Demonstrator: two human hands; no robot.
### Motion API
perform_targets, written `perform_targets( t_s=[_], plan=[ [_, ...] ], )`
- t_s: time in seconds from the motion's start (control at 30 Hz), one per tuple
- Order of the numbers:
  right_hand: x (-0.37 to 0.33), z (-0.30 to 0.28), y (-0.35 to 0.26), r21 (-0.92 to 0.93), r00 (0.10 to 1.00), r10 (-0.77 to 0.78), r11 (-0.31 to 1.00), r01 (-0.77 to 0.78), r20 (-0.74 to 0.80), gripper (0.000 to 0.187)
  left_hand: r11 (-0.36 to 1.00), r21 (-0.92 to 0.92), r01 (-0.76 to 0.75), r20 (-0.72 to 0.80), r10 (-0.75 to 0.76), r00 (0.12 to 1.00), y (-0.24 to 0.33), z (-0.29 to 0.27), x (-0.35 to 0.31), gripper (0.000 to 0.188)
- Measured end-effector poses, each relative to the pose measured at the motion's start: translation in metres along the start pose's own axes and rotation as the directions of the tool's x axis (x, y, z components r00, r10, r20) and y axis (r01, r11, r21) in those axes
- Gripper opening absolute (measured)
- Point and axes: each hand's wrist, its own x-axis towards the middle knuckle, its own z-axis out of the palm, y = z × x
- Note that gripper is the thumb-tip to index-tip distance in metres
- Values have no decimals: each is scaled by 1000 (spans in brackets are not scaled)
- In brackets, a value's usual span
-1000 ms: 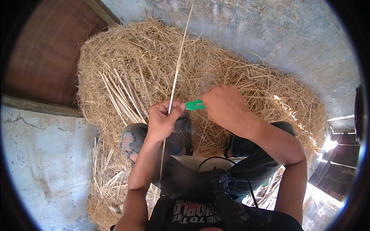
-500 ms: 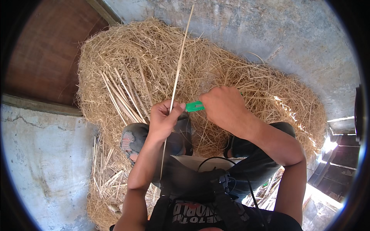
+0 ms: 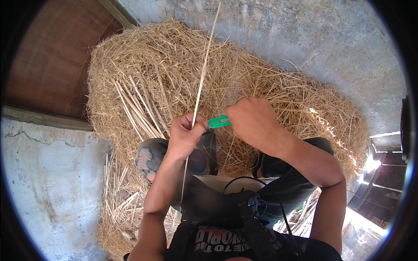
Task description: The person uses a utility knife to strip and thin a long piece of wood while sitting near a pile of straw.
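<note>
My left hand is closed around a long thin pale strip, bamboo by its look. Its upper end rises well above the hand, and the lower end runs down past my wrist towards my lap. In my closed right hand is a green utility knife. The knife's front end points left and meets the fingertips of my left hand at the strip. Whether the blade is out is hidden there. Both hands are above my knees.
A heap of dry straw-like shavings spreads across the floor in front of me. On its left side lies a bundle of pale strips. Grey walls stand behind and to the left, with a brown panel at the upper left.
The knife's front end has shifted very slightly left against my left fingertips. The strip has tilted a touch; both hands stay nearly in place.
</note>
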Motion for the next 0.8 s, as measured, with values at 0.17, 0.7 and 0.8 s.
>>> perform_targets(
  t_s=[0.17, 0.7, 0.8],
  plan=[
    [-2, 4, 2, -11, 1000, -16, 1000, 15, -16, 13, 975, 209, -73, 37, 67, 997, 2, 2, -2, 10],
    [0, -2, 4, -52, 999, 28, 998, -29, -30, 11, 999, -50, -14, 44, 16, 999, 4, 1, -1, 15],
    [-1, -1, 3, -29, 999, 22, 999, -23, -37, 11, 999, -34, -4, 36, 5, 999, 4, 3, -2, 14]
  ],
)
